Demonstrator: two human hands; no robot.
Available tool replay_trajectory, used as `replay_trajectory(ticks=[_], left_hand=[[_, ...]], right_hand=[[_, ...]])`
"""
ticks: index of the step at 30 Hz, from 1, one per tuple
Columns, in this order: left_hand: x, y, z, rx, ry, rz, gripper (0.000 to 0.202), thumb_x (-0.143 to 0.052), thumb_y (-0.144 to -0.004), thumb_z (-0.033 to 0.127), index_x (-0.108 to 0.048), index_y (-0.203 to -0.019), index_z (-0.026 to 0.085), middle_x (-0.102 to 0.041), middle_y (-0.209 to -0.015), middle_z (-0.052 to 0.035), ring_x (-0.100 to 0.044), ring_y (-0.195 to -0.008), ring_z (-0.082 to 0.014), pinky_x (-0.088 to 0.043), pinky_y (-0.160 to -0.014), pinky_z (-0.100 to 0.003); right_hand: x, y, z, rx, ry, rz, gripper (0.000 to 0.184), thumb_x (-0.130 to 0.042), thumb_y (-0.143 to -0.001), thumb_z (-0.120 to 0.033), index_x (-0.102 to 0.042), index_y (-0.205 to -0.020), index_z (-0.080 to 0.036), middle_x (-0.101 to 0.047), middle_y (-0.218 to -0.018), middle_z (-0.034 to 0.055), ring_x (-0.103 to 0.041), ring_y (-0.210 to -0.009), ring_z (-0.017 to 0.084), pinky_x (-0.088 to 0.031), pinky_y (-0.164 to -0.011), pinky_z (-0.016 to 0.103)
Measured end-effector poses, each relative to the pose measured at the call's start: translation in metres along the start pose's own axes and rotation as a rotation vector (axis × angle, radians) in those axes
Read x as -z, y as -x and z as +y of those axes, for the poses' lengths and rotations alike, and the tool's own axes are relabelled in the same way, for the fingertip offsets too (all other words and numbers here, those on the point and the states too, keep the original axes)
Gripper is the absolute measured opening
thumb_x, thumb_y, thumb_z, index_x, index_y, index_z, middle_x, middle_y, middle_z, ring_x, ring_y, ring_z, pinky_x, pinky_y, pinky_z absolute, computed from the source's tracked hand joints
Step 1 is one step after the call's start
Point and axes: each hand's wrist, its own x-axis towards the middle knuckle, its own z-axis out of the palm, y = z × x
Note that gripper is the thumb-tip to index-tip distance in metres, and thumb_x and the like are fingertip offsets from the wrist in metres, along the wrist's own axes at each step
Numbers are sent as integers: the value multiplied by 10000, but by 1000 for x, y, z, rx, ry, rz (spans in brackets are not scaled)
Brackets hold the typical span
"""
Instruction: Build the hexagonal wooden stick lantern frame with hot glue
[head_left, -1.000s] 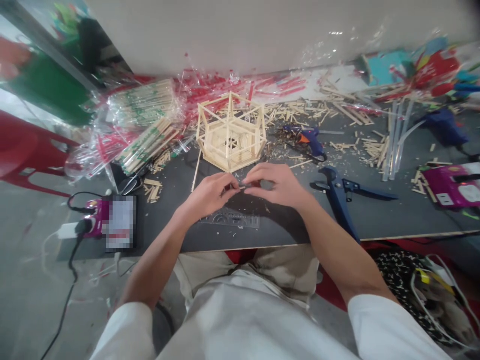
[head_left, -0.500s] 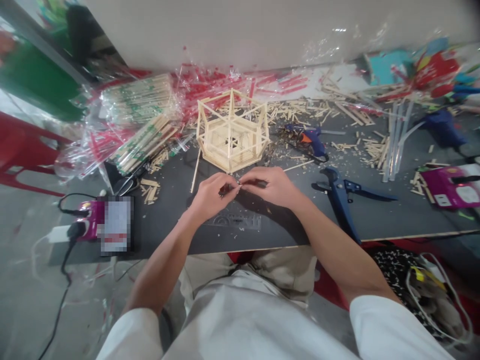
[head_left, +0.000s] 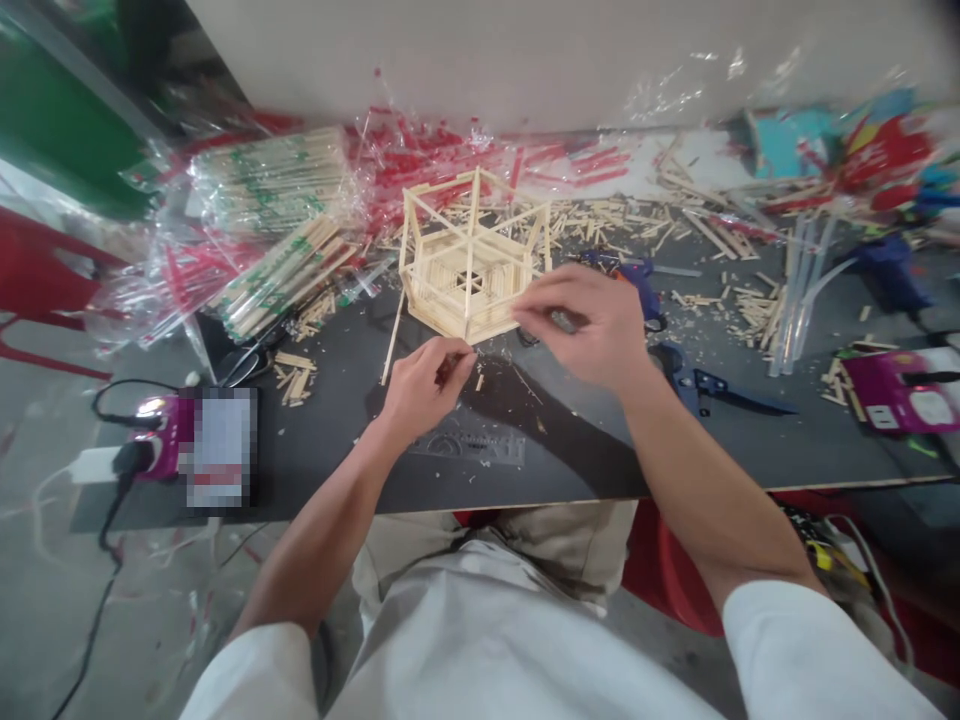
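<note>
A hexagonal frame of thin wooden sticks [head_left: 469, 265] stands on the dark worktop [head_left: 600, 440]. My left hand [head_left: 420, 385] hovers just in front of it, fingers pinched on a short piece of stick. My right hand [head_left: 589, 325] is raised at the frame's right front corner, fingers curled together; what they hold, if anything, is hidden. A small stick offcut [head_left: 479, 381] lies on the worktop between the hands. A clear ruler [head_left: 472, 445] lies flat below the left hand.
Wrapped bundles of sticks [head_left: 277, 230] lie at the back left, loose stick cuttings [head_left: 675, 240] at the back right. A blue glue gun [head_left: 637, 280] and blue cutters [head_left: 712, 385] lie right of the frame. Power strips sit at the left [head_left: 172, 440] and right [head_left: 900, 390] edges.
The hands have parted. My right hand rose and moved right toward the frame's corner. My left hand stayed with the stick piece. The view shifted slightly.
</note>
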Motion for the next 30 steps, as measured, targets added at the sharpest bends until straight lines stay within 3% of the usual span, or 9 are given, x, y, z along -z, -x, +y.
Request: replay_trajectory(ticks=[5, 12, 24, 30], left_hand=[[-1, 0, 2, -42, -13, -98, 78, -622, -1033, 231, -674, -986, 195, -703, -757, 32, -574, -554, -50, -431, -566, -164], [-2, 0, 6, 9, -42, -114, 106, -594, -1054, 251, -669, -1089, 185, -753, -792, 20, -635, -573, -58, -437, -566, -176], [2, -1, 7, 17, -59, -155, 124, -583, -1065, 266, -628, -1157, 196, -712, -703, 62, -622, -538, -54, -421, -544, -173], [2, -1, 8, -4, -24, -253, 155, -560, -1073, 306, -619, -1149, 184, -708, -696, 62, -621, -529, -57, -446, -543, -168]], right_hand=[[10, -36, 12, 113, 43, -218, 70, -737, -956, -320, -801, -933, -303, -772, -966, 13, -695, -1016, 242, -570, -953, 458], [1, -43, 31, 68, 4, -369, 125, -727, -961, -381, -803, -940, -284, -783, -1016, 37, -680, -1092, 283, -486, -1069, 539], [2, -46, 33, 22, -8, -403, 101, -735, -954, -385, -795, -919, -312, -776, -1001, 26, -676, -1028, 252, -549, -967, 460], [3, -47, 27, 31, -2, -411, 74, -743, -956, -331, -797, -912, -307, -768, -1035, 24, -683, -1030, 248, -562, -937, 445]])
